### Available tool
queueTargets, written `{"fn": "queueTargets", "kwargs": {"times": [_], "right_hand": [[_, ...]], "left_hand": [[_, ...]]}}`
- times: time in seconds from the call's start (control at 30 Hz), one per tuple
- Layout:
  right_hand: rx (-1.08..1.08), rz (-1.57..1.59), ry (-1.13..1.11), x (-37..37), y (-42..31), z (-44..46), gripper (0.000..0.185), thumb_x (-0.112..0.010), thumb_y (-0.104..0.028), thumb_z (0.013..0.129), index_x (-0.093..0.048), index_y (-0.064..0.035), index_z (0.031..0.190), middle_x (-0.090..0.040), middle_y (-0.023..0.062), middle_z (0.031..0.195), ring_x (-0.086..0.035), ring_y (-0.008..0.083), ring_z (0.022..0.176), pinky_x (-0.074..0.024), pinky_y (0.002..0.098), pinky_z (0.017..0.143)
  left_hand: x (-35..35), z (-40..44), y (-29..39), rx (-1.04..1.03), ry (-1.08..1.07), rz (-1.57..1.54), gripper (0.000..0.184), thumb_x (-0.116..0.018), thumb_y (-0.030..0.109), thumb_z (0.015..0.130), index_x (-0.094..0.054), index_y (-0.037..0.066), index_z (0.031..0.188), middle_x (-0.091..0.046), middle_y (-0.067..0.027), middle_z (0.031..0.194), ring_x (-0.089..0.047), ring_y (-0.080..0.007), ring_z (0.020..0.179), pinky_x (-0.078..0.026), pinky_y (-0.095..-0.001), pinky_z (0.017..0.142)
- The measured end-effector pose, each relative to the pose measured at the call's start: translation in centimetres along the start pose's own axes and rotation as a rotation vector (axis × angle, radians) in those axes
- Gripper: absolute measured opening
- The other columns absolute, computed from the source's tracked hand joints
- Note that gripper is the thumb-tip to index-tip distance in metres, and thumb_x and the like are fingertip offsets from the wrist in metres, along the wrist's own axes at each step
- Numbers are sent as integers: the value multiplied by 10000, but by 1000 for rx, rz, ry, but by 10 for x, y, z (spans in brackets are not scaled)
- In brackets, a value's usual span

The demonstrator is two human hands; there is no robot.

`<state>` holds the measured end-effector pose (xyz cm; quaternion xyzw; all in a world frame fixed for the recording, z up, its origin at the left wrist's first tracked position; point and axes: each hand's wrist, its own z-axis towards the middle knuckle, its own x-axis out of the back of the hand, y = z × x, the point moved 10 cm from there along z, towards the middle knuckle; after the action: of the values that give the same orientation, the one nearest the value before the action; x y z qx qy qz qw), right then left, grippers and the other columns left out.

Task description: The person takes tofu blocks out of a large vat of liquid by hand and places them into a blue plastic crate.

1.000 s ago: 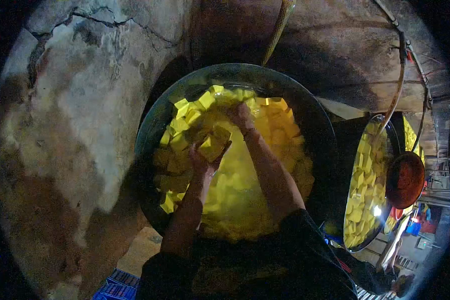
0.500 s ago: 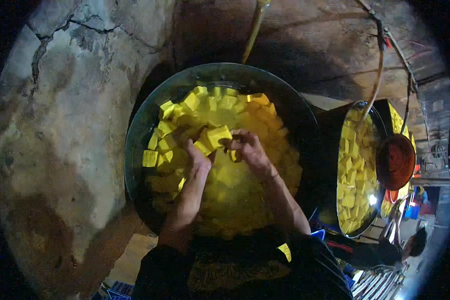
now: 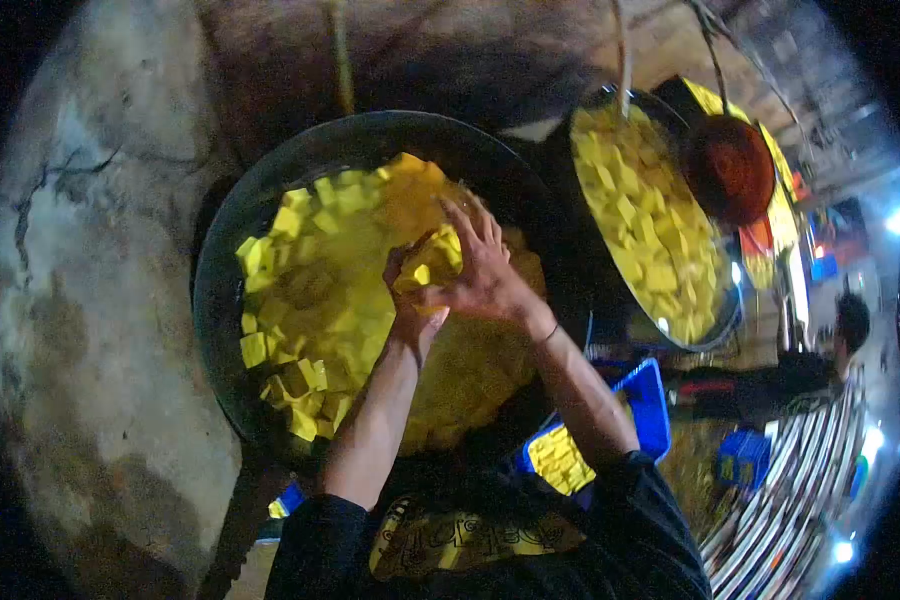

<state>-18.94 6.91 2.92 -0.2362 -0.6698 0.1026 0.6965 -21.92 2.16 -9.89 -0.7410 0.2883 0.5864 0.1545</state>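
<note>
The left hand (image 3: 417, 315) cups a few yellow blocks (image 3: 444, 248) from the left and below, its fingers curled round them. The right hand (image 3: 490, 283) lies just beside on their right, fingers spread and bent, thumb reaching toward the left hand; whether it grips, I cannot tell. The blocks sit between the two palms, stubby, with no clear long axis. Beneath is the pan (image 3: 213, 330), more blocks heaped along its far and left sides. Right of it stands a blue crate (image 3: 652, 398); farther off, a second pan (image 3: 727, 325) and a person (image 3: 852, 322)
</note>
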Motion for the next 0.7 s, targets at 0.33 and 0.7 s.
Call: {"fn": "queueTargets", "kwargs": {"times": [0.33, 0.7], "right_hand": [[-133, 1176, 250, 150, 121, -212, 766, -697, -466, 586, -461, -42, 1179, -477, 94, 1173, -481, 182, 1079, -382, 306, 920], [-941, 1802, 845, -92, 430, -489, 473, -502, -375, 850, -475, -35, 1178, -537, 147, 1122, -566, 294, 1008, -455, 498, 867]], "left_hand": [[-145, -95, -234, 131, -211, 1066, 546, -417, 455, 921, -473, -56, 1106, -493, -228, 1123, -502, -286, 1028, -426, -377, 864], [-155, -123, -271, -378, -673, 1752, 484, -583, 222, 852, -428, -8, 1249, -348, -186, 1315, -359, -310, 1207, -287, -424, 1005]]}}
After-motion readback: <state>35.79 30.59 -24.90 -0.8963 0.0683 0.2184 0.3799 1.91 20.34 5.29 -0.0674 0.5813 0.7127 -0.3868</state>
